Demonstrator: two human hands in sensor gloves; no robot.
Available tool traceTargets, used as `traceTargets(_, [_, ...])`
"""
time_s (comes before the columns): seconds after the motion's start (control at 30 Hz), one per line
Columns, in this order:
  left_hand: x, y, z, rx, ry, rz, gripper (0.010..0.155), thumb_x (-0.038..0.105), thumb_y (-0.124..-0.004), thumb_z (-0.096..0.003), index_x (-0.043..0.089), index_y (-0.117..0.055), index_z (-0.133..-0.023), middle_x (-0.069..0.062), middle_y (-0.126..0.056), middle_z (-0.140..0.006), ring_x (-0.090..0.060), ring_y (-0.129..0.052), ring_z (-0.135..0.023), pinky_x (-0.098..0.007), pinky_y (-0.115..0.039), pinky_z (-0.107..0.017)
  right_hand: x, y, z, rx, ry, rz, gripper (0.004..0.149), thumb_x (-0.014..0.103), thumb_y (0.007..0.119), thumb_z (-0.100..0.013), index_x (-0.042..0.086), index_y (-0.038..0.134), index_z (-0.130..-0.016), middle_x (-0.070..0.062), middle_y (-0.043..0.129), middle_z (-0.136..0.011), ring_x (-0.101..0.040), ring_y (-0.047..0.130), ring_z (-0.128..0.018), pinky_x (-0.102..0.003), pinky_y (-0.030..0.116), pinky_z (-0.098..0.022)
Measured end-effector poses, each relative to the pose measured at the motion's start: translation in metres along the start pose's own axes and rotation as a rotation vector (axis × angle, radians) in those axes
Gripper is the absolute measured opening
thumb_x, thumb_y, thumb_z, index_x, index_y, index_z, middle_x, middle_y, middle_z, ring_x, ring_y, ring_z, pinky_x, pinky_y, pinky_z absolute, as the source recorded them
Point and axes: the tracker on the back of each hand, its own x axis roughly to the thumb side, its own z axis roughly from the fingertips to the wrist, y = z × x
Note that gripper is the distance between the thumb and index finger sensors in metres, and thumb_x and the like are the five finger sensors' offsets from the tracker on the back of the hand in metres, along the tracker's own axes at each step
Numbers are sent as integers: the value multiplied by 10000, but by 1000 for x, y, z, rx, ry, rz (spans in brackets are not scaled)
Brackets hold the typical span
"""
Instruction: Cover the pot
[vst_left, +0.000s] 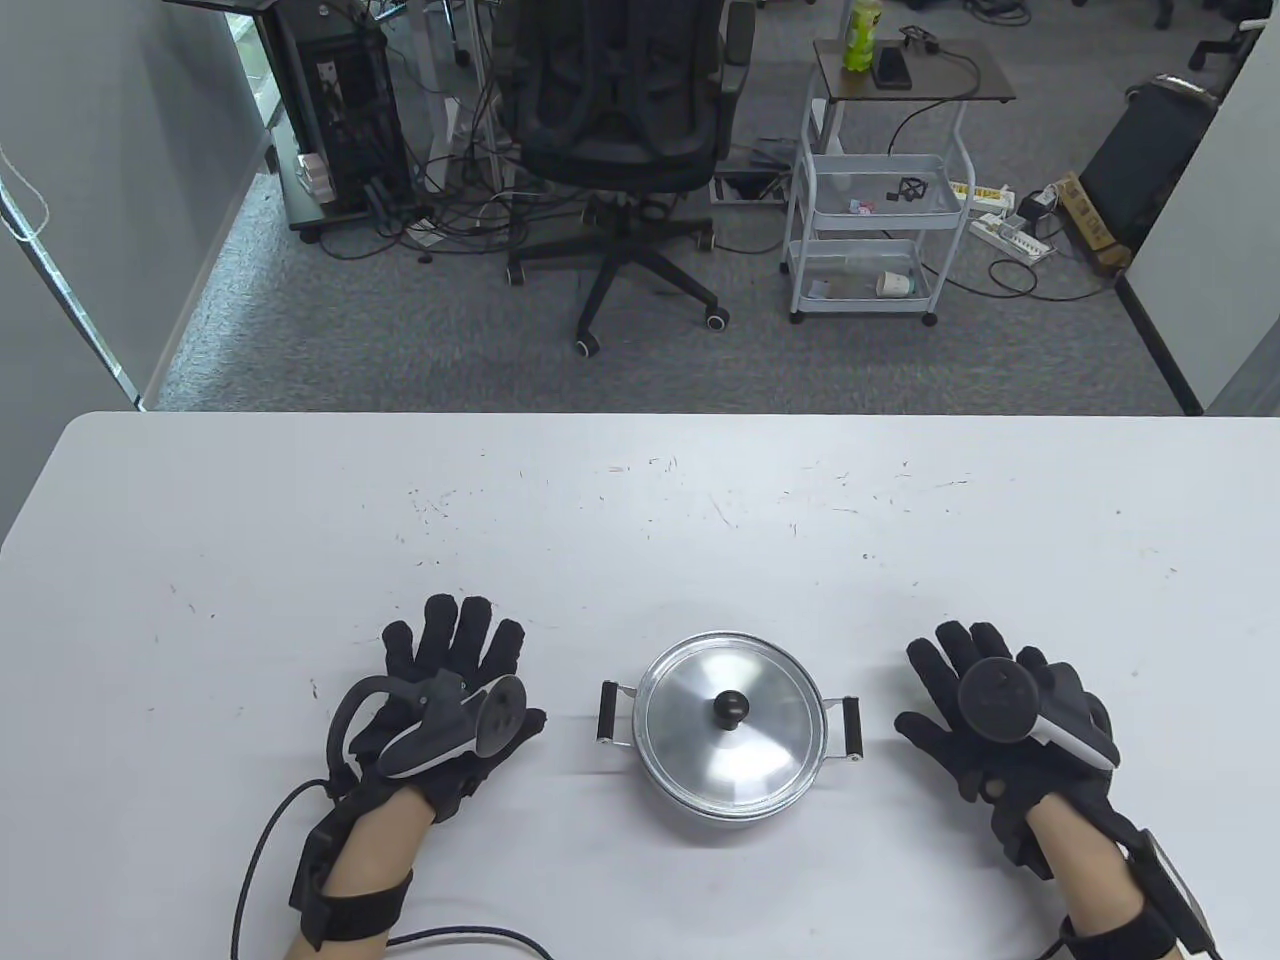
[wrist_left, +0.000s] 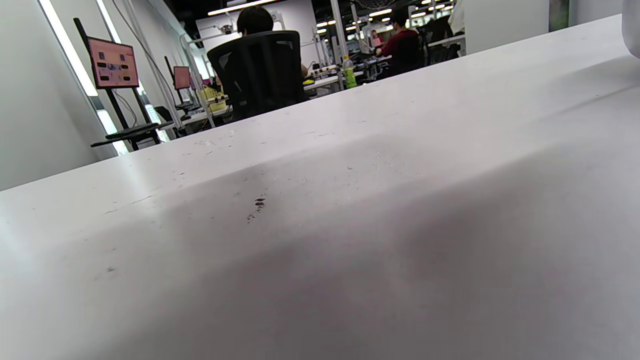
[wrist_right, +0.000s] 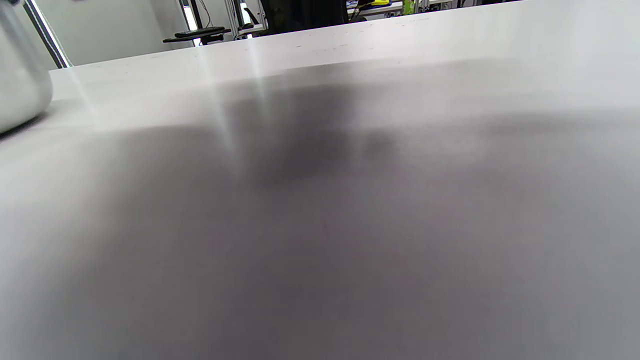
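Observation:
A small steel pot (vst_left: 650, 775) stands near the front middle of the white table (vst_left: 640, 500). Its steel lid (vst_left: 770, 715) with a black knob (vst_left: 729, 708) sits on top of it. The pot has a black side handle on each side. My left hand (vst_left: 450, 680) rests flat on the table left of the pot, fingers spread, holding nothing. My right hand (vst_left: 985, 700) rests flat right of the pot, also empty. A curved edge of the pot shows at the left of the right wrist view (wrist_right: 20, 85). The wrist views show no fingers.
The table's far edge (vst_left: 640, 415) borders an office floor with a black chair (vst_left: 625, 130) and a white cart (vst_left: 880, 200). Glove cables trail off the front edge by my left wrist (vst_left: 260, 850).

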Motion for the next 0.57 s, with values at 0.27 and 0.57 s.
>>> traceTargets(0.27, [-1, -1, -1, -2, 3, 2, 947, 787, -412, -375, 322, -302, -1193, -120, -235, -1258, -488, -245, -1152, -765, -361, -748, 1, 0, 0, -5, -5, 0, 829, 697, 618, -338, 319, 466, -1060, -87, 351, -1176, -417, 301, -1085, -733, 234, -689])
traceTargets(0.57, [-2, -4, -2, -21, 0, 7, 946, 786, -413, -374, 324, -303, -1193, -119, -236, -1258, -488, -246, -1152, -765, -361, -748, 0, 0, 0, -1, -3, -7, 827, 693, 623, -338, 315, 473, -1058, -86, 355, -1175, -417, 305, -1085, -733, 234, -689])
